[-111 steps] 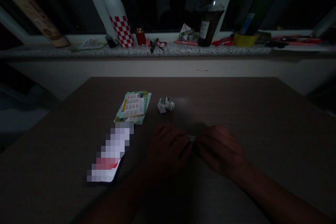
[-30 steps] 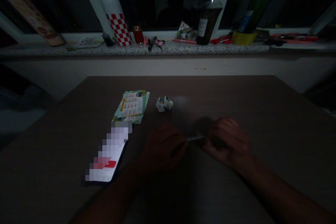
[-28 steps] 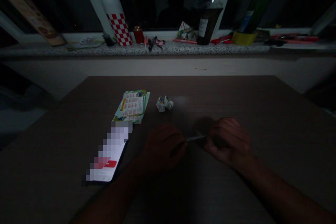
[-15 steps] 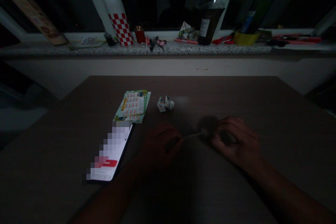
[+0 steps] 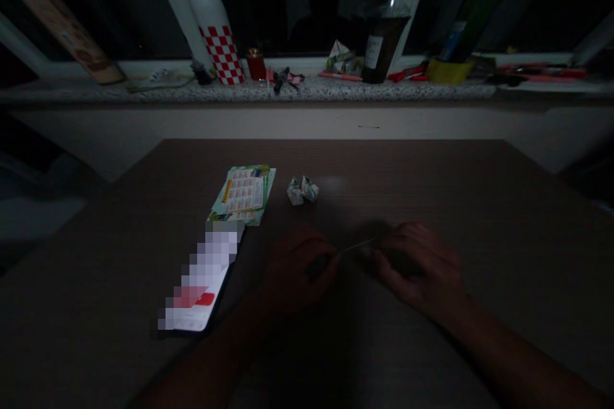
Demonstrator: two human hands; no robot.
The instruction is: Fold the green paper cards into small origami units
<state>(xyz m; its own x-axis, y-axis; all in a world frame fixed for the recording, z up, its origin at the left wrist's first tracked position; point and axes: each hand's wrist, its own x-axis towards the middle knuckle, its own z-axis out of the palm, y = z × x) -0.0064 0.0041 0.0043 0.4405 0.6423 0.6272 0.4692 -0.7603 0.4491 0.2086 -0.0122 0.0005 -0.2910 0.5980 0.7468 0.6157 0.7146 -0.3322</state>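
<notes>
Seen nearly edge-on, a thin pale piece of paper (image 5: 357,245) spans the gap between my hands above the table. My left hand (image 5: 302,265) is closed in a pinch on its left end. My right hand (image 5: 422,265) has its fingers curled at the right end, with the thumb just below; dim light obscures the exact contact. Beyond them, two small folded paper shapes (image 5: 302,190) with printed patterns rest side by side on the table. A stack of printed green-and-white sheets (image 5: 242,195) lies to their left.
A phone (image 5: 204,281) with a lit, partly blurred screen lies left of my left hand on the dark wooden table (image 5: 407,172). Along the granite sill (image 5: 316,88) stand a checkered white bottle (image 5: 218,38), a dark plastic cup (image 5: 378,51) and a green bottle (image 5: 482,9).
My right hand has shifted left and slightly down, bringing its fingers to the paper's right end. My left hand has moved slightly right. The phone, sheets and folded shapes stay put.
</notes>
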